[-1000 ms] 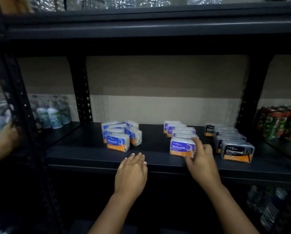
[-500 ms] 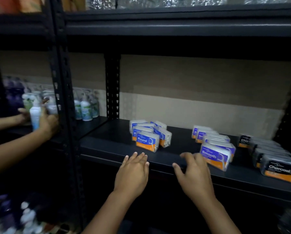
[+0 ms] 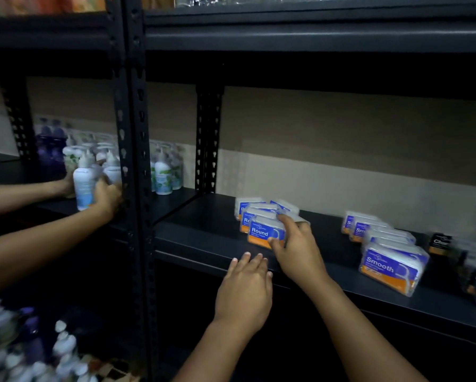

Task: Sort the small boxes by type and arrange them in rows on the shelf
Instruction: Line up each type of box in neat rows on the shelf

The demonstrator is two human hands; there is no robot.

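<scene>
Three rows of small boxes stand on the black shelf. The front "Round" box is blue and orange, with more Round boxes behind it. My right hand grips the front Round box, thumb on its front face and fingers over its top. My left hand rests flat on the shelf's front edge, fingers straight. To the right runs the "Smooth" row. The dark "Charcoal" boxes sit at the far right, blurred and partly cut off.
In the bay to the left, another person's hands hold a white pump bottle among several bottles. More bottles stand beside the upright post. Bottles also fill the lower left shelf.
The view swung left. My right hand left the Smooth box and moved left onto the front Round box, now gripping it. My left hand stays on the shelf edge.
</scene>
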